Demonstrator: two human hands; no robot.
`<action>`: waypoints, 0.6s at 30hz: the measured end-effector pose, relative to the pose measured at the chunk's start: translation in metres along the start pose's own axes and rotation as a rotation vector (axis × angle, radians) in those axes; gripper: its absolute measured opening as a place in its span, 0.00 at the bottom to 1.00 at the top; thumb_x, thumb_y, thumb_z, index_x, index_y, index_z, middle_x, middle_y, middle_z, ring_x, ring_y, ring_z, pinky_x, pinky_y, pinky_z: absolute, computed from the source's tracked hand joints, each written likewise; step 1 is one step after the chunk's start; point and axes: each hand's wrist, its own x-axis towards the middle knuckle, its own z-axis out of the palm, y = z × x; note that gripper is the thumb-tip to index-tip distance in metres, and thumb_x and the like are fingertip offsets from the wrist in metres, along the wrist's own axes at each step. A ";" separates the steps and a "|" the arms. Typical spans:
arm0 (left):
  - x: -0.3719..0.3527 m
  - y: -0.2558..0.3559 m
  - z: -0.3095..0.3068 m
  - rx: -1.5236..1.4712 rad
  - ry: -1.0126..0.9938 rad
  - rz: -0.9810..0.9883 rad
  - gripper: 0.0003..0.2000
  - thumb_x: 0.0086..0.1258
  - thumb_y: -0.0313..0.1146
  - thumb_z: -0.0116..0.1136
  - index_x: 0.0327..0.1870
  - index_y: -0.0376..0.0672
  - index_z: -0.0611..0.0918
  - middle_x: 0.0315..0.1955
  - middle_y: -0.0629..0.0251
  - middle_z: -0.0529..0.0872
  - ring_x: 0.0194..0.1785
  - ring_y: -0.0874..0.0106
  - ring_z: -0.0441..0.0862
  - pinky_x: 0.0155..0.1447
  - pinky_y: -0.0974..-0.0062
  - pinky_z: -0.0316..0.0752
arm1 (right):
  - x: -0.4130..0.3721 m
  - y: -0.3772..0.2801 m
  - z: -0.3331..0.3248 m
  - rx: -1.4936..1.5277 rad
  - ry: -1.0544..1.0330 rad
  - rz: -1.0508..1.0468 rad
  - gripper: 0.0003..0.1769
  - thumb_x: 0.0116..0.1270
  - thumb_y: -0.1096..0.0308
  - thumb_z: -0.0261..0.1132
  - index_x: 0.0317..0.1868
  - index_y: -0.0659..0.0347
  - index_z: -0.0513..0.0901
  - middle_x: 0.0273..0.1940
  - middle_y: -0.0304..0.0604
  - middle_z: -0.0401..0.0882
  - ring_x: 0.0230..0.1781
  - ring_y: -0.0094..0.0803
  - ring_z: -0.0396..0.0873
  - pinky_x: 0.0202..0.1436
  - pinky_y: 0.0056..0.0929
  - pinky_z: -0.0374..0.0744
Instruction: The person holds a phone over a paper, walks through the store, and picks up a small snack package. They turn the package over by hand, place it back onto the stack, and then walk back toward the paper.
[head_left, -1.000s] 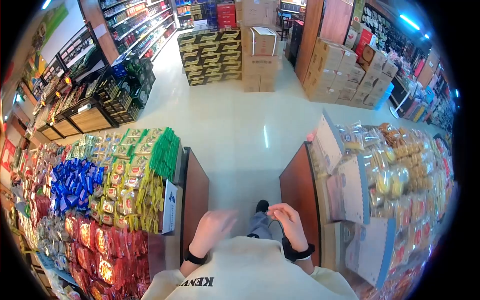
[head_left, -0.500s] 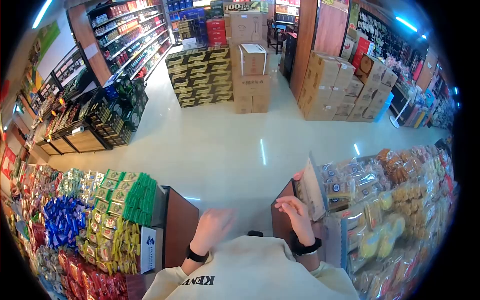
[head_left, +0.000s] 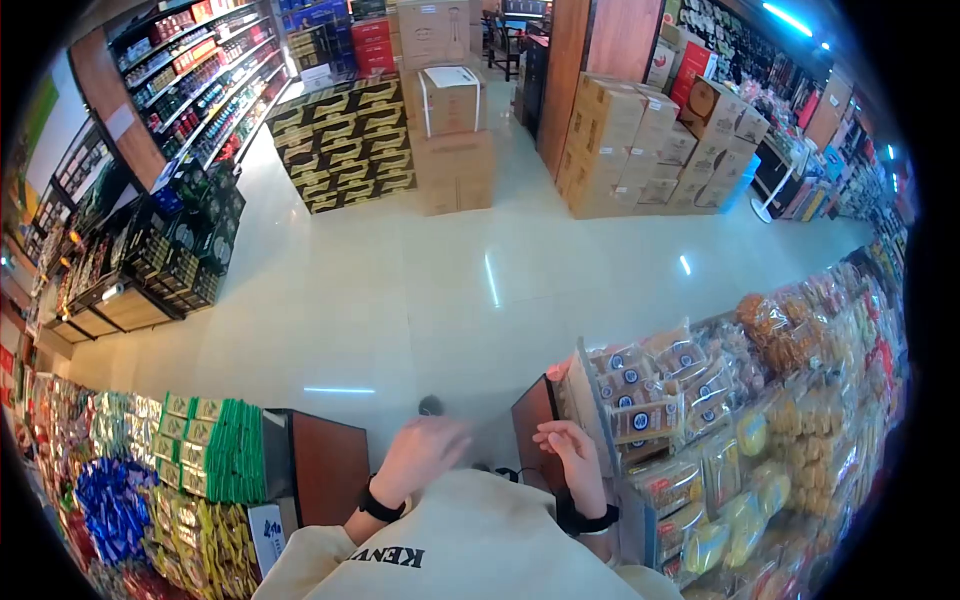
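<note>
My left hand (head_left: pixel 422 455) hangs in front of my body, wearing a black wristband (head_left: pixel 380 503). Its fingers are smeared by motion; no object shows in it. Across from it, my right hand (head_left: pixel 572 458) carries a dark watch (head_left: pixel 586 517), and its fingers are loosely bent and apart around nothing. The right hand is nearest to the upright edge panel (head_left: pixel 600 405) of the right display, where bagged snacks (head_left: pixel 643 420) lie. Left of my left hand stands a reddish-brown counter end (head_left: pixel 330 458) beside green packets (head_left: pixel 236 450).
Blue-wrapped sweets (head_left: pixel 115 510) and yellow packets (head_left: pixel 205 535) fill the left display. Ahead, pale tiled floor (head_left: pixel 390 270) runs towards black-and-yellow cartons (head_left: pixel 345 145), a brown carton stack (head_left: pixel 452 165) and more cartons (head_left: pixel 650 150) at right. Bottle shelves (head_left: pixel 205 75) line the far left.
The view has shifted, so the cartons sit further left and the left display lower. A dark shoe shows on the floor between the counters. Both hands stay in front of my body.
</note>
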 end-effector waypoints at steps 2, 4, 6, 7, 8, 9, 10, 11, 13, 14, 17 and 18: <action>0.019 -0.015 0.002 -0.021 0.013 0.047 0.10 0.63 0.31 0.58 0.43 0.40 0.81 0.29 0.59 0.83 0.35 0.59 0.81 0.43 0.64 0.75 | 0.017 -0.010 0.002 -0.010 0.034 -0.025 0.10 0.70 0.72 0.55 0.48 0.68 0.77 0.41 0.42 0.80 0.43 0.25 0.77 0.48 0.21 0.73; 0.038 -0.034 0.001 -0.029 0.010 0.080 0.10 0.63 0.31 0.58 0.43 0.40 0.81 0.29 0.59 0.83 0.35 0.58 0.81 0.43 0.64 0.75 | 0.038 -0.013 0.004 -0.012 0.070 -0.054 0.10 0.70 0.73 0.54 0.47 0.68 0.77 0.41 0.41 0.80 0.43 0.25 0.77 0.48 0.21 0.73; 0.059 -0.054 -0.006 -0.022 -0.011 0.100 0.10 0.63 0.31 0.58 0.43 0.40 0.81 0.30 0.59 0.84 0.35 0.58 0.81 0.43 0.64 0.75 | 0.064 -0.013 0.008 -0.005 0.108 -0.088 0.10 0.70 0.73 0.54 0.46 0.68 0.78 0.40 0.41 0.80 0.43 0.25 0.77 0.48 0.21 0.73; 0.071 -0.063 -0.012 -0.022 -0.006 0.106 0.10 0.63 0.31 0.58 0.43 0.41 0.81 0.30 0.58 0.84 0.35 0.58 0.81 0.43 0.64 0.75 | 0.077 -0.015 0.013 -0.007 0.128 -0.100 0.10 0.70 0.73 0.54 0.46 0.68 0.78 0.39 0.41 0.80 0.42 0.25 0.77 0.48 0.21 0.73; 0.083 -0.072 -0.020 -0.023 0.002 0.112 0.10 0.63 0.31 0.58 0.43 0.41 0.81 0.31 0.58 0.84 0.35 0.58 0.81 0.43 0.64 0.75 | 0.091 -0.018 0.019 -0.015 0.142 -0.110 0.10 0.70 0.73 0.54 0.46 0.67 0.78 0.38 0.41 0.81 0.41 0.24 0.77 0.48 0.21 0.73; 0.096 -0.079 -0.029 -0.025 0.012 0.116 0.09 0.62 0.31 0.58 0.43 0.41 0.81 0.32 0.58 0.85 0.35 0.59 0.81 0.43 0.64 0.75 | 0.106 -0.021 0.027 -0.023 0.153 -0.120 0.10 0.70 0.73 0.53 0.47 0.67 0.79 0.38 0.41 0.81 0.40 0.24 0.76 0.47 0.21 0.73; 0.108 -0.088 -0.041 -0.019 0.007 0.108 0.09 0.62 0.31 0.58 0.42 0.41 0.82 0.32 0.58 0.85 0.35 0.58 0.81 0.43 0.65 0.75 | 0.120 -0.026 0.035 -0.033 0.162 -0.129 0.11 0.70 0.72 0.53 0.47 0.66 0.79 0.38 0.41 0.82 0.39 0.24 0.76 0.47 0.22 0.73; 0.120 -0.097 -0.055 -0.012 0.005 0.097 0.09 0.62 0.31 0.58 0.42 0.41 0.82 0.33 0.58 0.85 0.36 0.58 0.81 0.43 0.65 0.75 | 0.134 -0.033 0.045 -0.036 0.146 -0.142 0.11 0.70 0.72 0.53 0.47 0.66 0.79 0.38 0.41 0.82 0.39 0.24 0.76 0.47 0.21 0.73; 0.142 -0.116 -0.078 0.010 0.036 0.086 0.08 0.62 0.31 0.59 0.41 0.41 0.82 0.34 0.58 0.85 0.36 0.58 0.81 0.43 0.65 0.75 | 0.166 -0.045 0.064 -0.041 0.104 -0.169 0.11 0.70 0.72 0.53 0.47 0.66 0.79 0.38 0.41 0.81 0.39 0.23 0.75 0.46 0.21 0.72; 0.152 -0.127 -0.088 0.025 0.067 0.087 0.08 0.62 0.31 0.59 0.40 0.41 0.82 0.34 0.58 0.85 0.36 0.58 0.81 0.43 0.65 0.75 | 0.183 -0.047 0.071 -0.060 0.075 -0.164 0.11 0.70 0.72 0.53 0.47 0.66 0.79 0.38 0.41 0.81 0.40 0.24 0.76 0.47 0.22 0.72; 0.174 -0.163 -0.115 0.064 0.120 0.086 0.07 0.62 0.31 0.59 0.40 0.41 0.82 0.34 0.58 0.85 0.37 0.59 0.81 0.44 0.65 0.75 | 0.232 -0.051 0.093 -0.095 0.000 -0.151 0.11 0.70 0.72 0.54 0.47 0.66 0.78 0.39 0.42 0.80 0.42 0.26 0.76 0.49 0.24 0.72; 0.181 -0.174 -0.122 0.074 0.132 0.086 0.07 0.63 0.31 0.59 0.40 0.41 0.82 0.34 0.59 0.86 0.37 0.59 0.82 0.44 0.65 0.75 | 0.247 -0.056 0.102 -0.097 -0.012 -0.154 0.11 0.70 0.71 0.54 0.48 0.66 0.78 0.39 0.42 0.80 0.42 0.26 0.76 0.49 0.24 0.72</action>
